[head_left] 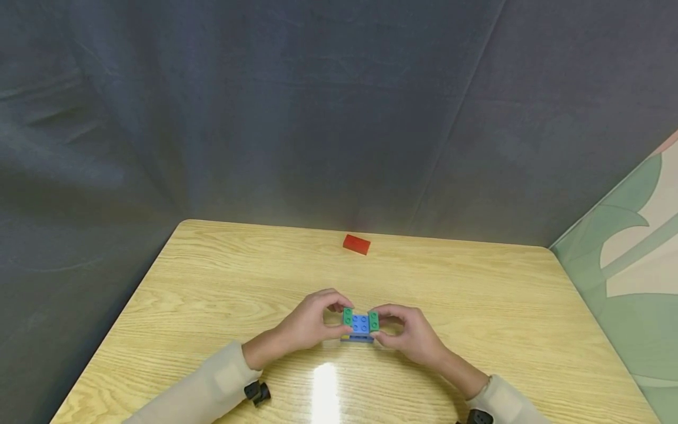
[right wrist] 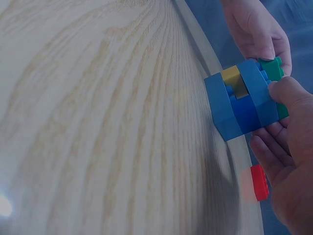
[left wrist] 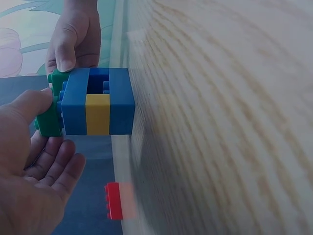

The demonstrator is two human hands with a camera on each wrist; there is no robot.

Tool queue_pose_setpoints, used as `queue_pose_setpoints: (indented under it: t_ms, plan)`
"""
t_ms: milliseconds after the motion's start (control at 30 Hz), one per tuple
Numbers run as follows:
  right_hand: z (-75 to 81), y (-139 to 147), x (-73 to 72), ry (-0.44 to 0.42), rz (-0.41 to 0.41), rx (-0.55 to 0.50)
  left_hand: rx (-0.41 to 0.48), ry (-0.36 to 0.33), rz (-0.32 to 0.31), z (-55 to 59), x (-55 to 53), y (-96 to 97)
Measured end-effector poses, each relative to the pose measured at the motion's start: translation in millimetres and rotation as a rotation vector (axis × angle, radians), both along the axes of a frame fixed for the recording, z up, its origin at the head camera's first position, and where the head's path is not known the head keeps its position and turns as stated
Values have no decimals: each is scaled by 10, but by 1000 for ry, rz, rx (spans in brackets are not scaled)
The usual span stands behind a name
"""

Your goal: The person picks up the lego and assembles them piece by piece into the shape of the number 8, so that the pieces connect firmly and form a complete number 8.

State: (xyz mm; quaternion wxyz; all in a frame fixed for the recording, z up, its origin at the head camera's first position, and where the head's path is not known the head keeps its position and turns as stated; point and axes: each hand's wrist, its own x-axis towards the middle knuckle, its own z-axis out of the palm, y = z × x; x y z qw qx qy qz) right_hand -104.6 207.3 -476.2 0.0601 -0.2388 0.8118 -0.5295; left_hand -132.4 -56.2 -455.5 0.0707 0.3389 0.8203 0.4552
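Note:
A small stack of toy building bricks stands on the wooden table between both hands. Its bottom layer is a blue brick (left wrist: 122, 105); above that sit a yellow brick (left wrist: 98, 115) and a darker blue brick (right wrist: 244, 115). Another blue brick (head_left: 360, 323) tops these, its middle studs showing. At the stack's left end, my left hand (head_left: 311, 321) pinches a green brick (head_left: 348, 316) between thumb and fingers. My right hand (head_left: 412, 335) pinches a second green brick (head_left: 374, 321) at the right end. Both green bricks lie crosswise over the top blue brick.
A red brick (head_left: 357, 244) lies near the far edge of the wooden table (head_left: 238, 265). A dark curtain (head_left: 318, 118) hangs behind the table, and a patterned wall panel (head_left: 635, 282) borders the right side. Light glares off the near tabletop.

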Motion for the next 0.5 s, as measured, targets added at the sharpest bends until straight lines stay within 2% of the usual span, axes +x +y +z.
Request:
queue_pose_setpoints:
  t_ms: [267,500]
  plan:
    - [-1,-4,4,4,-6,9,-16,-38,12,2,27,-6]
    - [0,-2,2,6,-7,14,-15,-35,25,1,31,-6]
